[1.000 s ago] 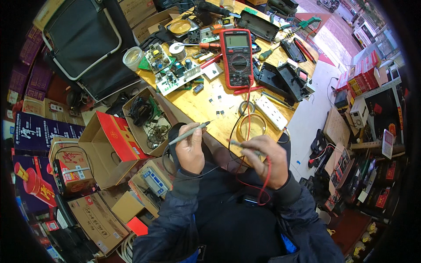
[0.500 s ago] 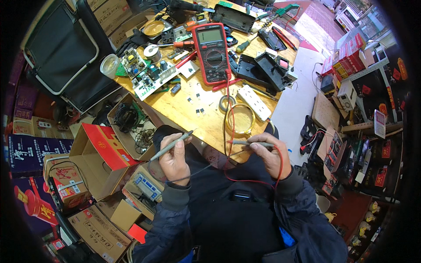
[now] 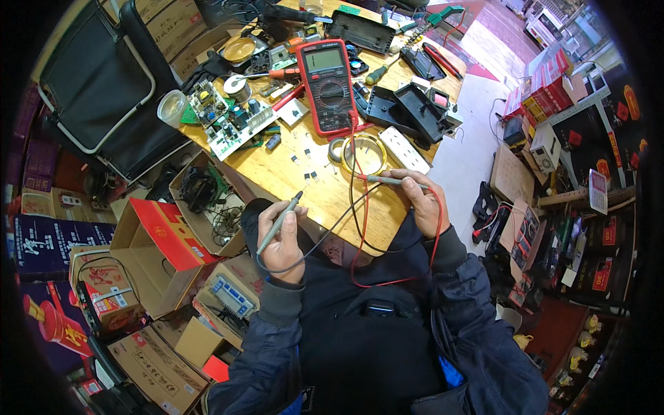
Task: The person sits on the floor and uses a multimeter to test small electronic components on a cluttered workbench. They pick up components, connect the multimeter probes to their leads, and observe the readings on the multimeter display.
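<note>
A grey probe (image 3: 278, 228) with a dark tip is clamped in the left hand (image 3: 283, 252), its long axis slanting up and rightward, tip toward the wooden table (image 3: 263, 173). A second probe (image 3: 395, 182) is held clamped by the right hand (image 3: 427, 207), lying nearly level, red end pointing left, just below a yellow ring (image 3: 382, 158) in view. Small printing is carried by the red meter (image 3: 330, 90); large characters are shown on the purple carton (image 3: 45, 242) at left.
</note>
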Demonstrator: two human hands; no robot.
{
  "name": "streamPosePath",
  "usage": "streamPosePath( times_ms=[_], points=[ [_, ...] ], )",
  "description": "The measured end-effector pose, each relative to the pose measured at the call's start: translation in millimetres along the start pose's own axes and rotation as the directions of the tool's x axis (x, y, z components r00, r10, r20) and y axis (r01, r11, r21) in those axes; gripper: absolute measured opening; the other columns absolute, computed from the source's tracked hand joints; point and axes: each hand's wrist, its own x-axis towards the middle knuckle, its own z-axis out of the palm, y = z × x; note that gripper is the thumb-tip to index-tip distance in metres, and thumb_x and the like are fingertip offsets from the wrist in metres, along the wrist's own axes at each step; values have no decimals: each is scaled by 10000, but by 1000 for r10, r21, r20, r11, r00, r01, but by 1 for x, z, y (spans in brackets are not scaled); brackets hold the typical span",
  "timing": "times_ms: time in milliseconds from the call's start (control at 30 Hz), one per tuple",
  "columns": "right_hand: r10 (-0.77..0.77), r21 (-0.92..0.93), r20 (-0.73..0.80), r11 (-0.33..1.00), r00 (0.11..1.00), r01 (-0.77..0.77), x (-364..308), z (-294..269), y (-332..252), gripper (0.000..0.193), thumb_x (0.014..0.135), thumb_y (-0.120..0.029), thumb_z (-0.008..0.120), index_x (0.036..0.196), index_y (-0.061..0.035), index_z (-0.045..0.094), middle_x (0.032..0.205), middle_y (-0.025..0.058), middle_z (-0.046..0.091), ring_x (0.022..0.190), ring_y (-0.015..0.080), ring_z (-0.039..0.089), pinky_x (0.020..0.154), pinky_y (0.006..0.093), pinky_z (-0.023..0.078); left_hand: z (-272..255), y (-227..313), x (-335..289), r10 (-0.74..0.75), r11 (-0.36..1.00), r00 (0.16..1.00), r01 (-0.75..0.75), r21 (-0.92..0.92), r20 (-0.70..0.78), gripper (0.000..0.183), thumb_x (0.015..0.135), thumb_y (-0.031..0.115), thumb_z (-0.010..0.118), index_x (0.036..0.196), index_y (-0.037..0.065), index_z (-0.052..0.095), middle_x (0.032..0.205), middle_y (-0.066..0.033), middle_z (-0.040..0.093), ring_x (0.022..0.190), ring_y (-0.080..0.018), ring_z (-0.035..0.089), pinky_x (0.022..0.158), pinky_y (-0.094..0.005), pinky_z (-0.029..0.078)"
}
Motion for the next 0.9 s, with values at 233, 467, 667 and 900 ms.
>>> streamPosePath(
  times_ms=[233,467,667,900],
  points=[
    [-42,-95,-2,995,999,42,-34,-20,-26,355,1170,-235,636,1309,49,796,1339,164,721,1127,240,728,1011,344,567,1,-12,5,40,999,999,-41,-18,-14,292,1178,217,638,1319,-37,612,1174,-170,752,1089,-255,774,1022,-418,635],
    [-63,83,46,995,997,59,-42,-9,-80,467,1170,-344,656,1338,82,742,1078,191,755,787,238,764,706,346,628,2,23,4,81,997,995,-80,-4,56,239,1158,145,651,1295,-50,632,1149,-174,767,1065,-267,777,1016,-422,639],
    [22,91,-53,996,998,-17,-35,56,-87,221,1027,-1,754,1230,45,680,890,109,731,719,156,700,664,288,557,13,40,9,-11,991,999,17,-134,41,224,1120,102,709,1264,-49,628,1122,-191,774,1036,-283,797,1006,-439,655],
    [54,58,4,997,999,-54,-39,75,-74,199,1065,-59,763,1236,23,702,971,41,719,795,82,668,717,246,534,12,44,2,-11,991,1000,15,-136,26,211,1117,94,710,1252,-45,629,1111,-191,774,1032,-285,799,1004,-435,658]
  ],
)
